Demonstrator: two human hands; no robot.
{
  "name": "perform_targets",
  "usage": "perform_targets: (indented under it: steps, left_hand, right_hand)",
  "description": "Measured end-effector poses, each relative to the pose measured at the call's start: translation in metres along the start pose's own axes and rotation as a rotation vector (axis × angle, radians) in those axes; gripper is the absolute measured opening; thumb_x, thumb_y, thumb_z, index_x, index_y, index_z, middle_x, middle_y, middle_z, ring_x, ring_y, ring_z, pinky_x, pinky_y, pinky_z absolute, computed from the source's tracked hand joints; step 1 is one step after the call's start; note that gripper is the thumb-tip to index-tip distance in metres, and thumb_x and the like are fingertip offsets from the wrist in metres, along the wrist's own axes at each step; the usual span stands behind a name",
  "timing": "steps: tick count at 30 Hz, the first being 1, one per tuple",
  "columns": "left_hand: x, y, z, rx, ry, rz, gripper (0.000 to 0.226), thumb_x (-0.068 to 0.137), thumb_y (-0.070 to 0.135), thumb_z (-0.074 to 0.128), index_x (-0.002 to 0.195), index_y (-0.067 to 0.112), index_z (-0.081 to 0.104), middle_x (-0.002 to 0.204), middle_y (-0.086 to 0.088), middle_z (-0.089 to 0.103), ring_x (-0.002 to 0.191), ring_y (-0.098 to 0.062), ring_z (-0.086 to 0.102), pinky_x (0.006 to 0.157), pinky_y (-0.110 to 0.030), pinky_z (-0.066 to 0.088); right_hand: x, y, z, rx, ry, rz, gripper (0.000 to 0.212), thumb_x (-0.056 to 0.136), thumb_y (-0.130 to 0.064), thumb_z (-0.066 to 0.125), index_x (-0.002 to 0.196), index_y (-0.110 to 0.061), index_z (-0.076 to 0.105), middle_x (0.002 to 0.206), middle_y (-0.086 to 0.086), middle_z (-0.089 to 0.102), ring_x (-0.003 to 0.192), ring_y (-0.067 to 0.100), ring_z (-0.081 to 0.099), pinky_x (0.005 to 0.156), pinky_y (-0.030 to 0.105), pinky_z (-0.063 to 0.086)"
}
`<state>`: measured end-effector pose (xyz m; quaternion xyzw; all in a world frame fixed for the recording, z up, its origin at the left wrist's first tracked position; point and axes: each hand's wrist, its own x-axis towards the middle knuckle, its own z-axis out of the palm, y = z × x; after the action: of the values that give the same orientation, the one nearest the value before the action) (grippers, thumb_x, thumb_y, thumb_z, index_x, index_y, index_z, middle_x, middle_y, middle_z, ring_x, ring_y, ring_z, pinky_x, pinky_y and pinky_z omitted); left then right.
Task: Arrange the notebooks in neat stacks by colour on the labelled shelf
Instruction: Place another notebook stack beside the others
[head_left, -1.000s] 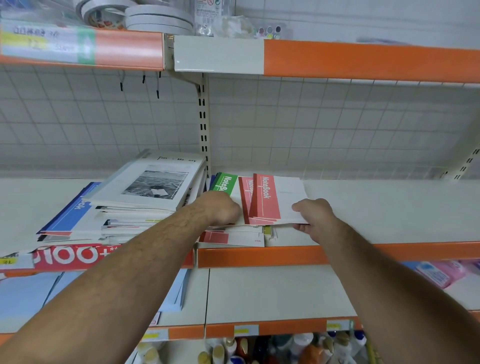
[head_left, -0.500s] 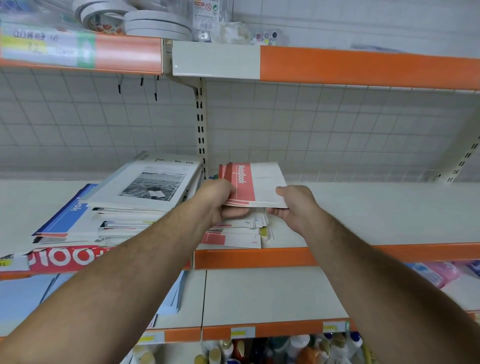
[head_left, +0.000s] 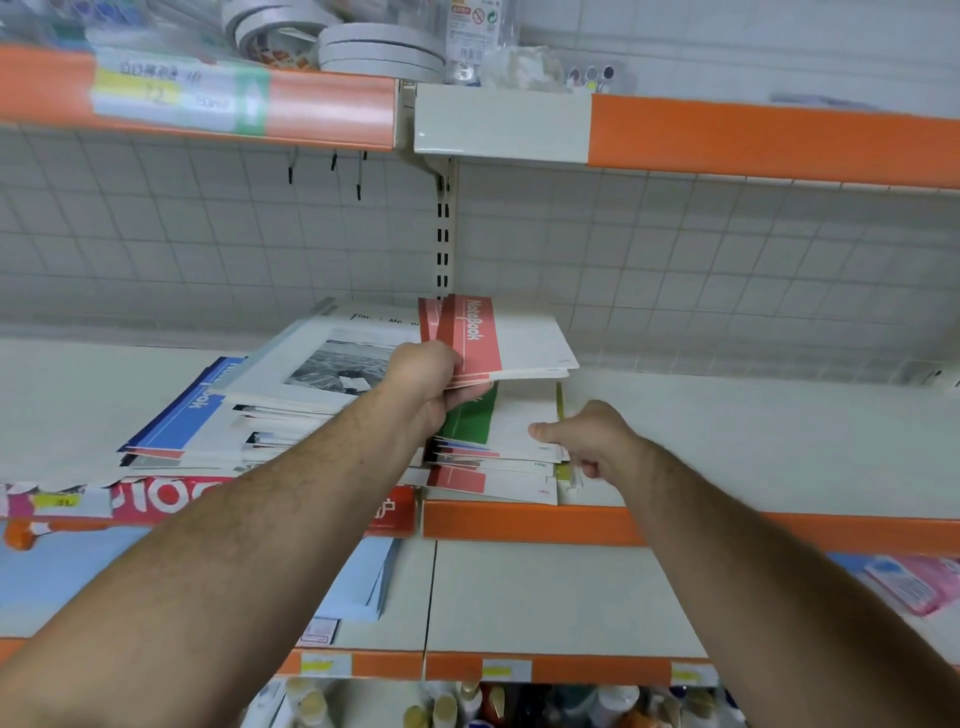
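My left hand (head_left: 428, 387) grips two or three red-banded notebooks (head_left: 498, 340) by their left edge and holds them lifted above the pile. Below them a green-banded notebook (head_left: 475, 418) lies on top of a loose stack of red notebooks (head_left: 488, 478) on the middle shelf (head_left: 753, 441). My right hand (head_left: 587, 439) is at the right edge of that stack, thumb pointing left over the green notebook's white cover, fingers curled at the side; what they hold is hidden. To the left is an untidy pile with a photo-cover book (head_left: 322, 358) and a blue notebook (head_left: 192, 410).
Tape rolls (head_left: 379, 49) and small packets sit on the upper shelf. Light blue paper (head_left: 358, 582) lies on the lower shelf, pink packs (head_left: 909, 582) at its right. Bottles (head_left: 467, 704) stand below. An orange price rail (head_left: 519, 522) fronts the shelf.
My left hand has lifted the red notebooks up and back off the stack, uncovering the green one. My right hand let go of them and dropped to the stack's right edge.
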<state>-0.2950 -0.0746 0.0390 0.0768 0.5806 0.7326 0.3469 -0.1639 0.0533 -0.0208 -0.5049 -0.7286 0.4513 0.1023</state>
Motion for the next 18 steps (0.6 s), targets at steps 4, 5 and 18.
perform_targets:
  steps: [4, 5, 18]
  left_hand:
    - [0.003, -0.001, -0.001, 0.008, 0.004, -0.017, 0.014, 0.097, -0.007, 0.046, 0.096, 0.005, 0.052, 0.099, -0.013, 0.066, 0.080, -0.025, 0.069, 0.052, -0.028, 0.060]
    - [0.003, -0.001, -0.001, 0.008, 0.005, -0.014, 0.014, 0.097, -0.007, 0.045, 0.094, 0.005, 0.052, 0.098, -0.013, 0.066, 0.079, -0.025, 0.069, 0.052, -0.028, 0.060]
    - [0.008, 0.004, 0.001, 0.000, 0.001, 0.015, 0.019, 0.096, -0.009, 0.043, 0.091, 0.007, 0.052, 0.093, -0.011, 0.065, 0.076, -0.023, 0.068, 0.053, -0.030, 0.061]
  right_hand:
    - [0.005, 0.003, -0.007, 0.130, 0.048, 0.059, 0.013, 0.092, -0.011, 0.064, 0.093, -0.003, 0.054, 0.078, 0.012, 0.055, 0.057, 0.017, 0.050, 0.047, 0.025, 0.037]
    - [0.005, 0.004, -0.007, 0.148, 0.050, 0.061, 0.013, 0.092, -0.012, 0.064, 0.095, -0.003, 0.055, 0.078, 0.012, 0.056, 0.056, 0.017, 0.051, 0.046, 0.025, 0.038]
    - [0.013, 0.019, -0.026, 0.227, 0.181, -0.003, 0.006, 0.092, -0.004, 0.054, 0.089, 0.001, 0.056, 0.072, 0.015, 0.061, 0.046, 0.020, 0.055, 0.042, 0.023, 0.038]
